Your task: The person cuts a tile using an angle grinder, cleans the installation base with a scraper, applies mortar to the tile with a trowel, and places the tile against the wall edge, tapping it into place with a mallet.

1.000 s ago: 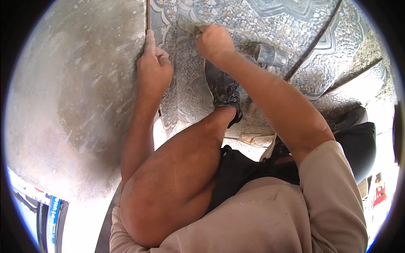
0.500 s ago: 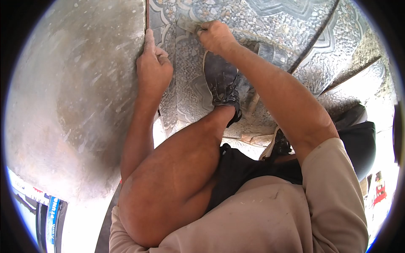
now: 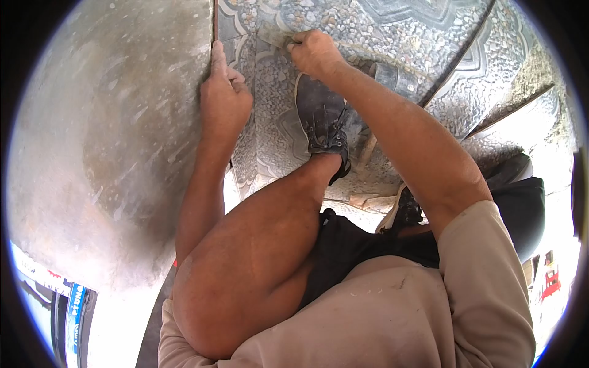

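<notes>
My left hand rests by the edge of a smooth grey concrete surface, its index finger stretched along a thin brown strip and the other fingers curled. Whether it grips anything is hidden. My right hand is closed on a flat grey scraper-like tool, which lies against the patterned pebble tiles. The tool's blade points to the upper left.
My dark shoe stands on the tiles below my right hand. Beside it lies a hammer-like tool, partly behind my forearm. Dark gaps cross the tiles at the right. A blue sign shows at lower left.
My right hand has shifted slightly up and turned on the flat tool, uncovering more of the shoe. The left hand has hardly moved.
</notes>
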### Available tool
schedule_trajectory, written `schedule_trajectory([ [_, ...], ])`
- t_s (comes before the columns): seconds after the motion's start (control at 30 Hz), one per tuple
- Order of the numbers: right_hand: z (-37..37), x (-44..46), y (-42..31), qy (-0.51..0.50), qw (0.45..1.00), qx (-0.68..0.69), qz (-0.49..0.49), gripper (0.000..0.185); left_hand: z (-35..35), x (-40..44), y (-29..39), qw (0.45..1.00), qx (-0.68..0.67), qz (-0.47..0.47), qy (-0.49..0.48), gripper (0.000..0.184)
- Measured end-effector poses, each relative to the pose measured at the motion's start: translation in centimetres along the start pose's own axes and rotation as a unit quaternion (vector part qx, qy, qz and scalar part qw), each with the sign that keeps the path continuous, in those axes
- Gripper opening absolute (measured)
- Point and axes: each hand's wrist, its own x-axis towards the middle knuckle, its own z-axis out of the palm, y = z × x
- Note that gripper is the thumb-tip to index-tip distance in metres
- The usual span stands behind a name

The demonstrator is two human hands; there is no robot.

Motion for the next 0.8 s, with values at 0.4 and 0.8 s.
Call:
schedule_trajectory([
  [0.4, -2.2, -3.1, -1.1, 0.041, 0.995, -0.09, 0.004, 0.03, 1.1, -0.7, 0.9, 0.999, -0.023, -0.003, 0.032, 0.082],
  [0.8, -16.7, -3.8, 4.9, 0.363, 0.885, -0.263, -0.122, 0.023, 4.6, -3.9, 1.1, 0.988, -0.129, 0.025, -0.08, 0.066],
])
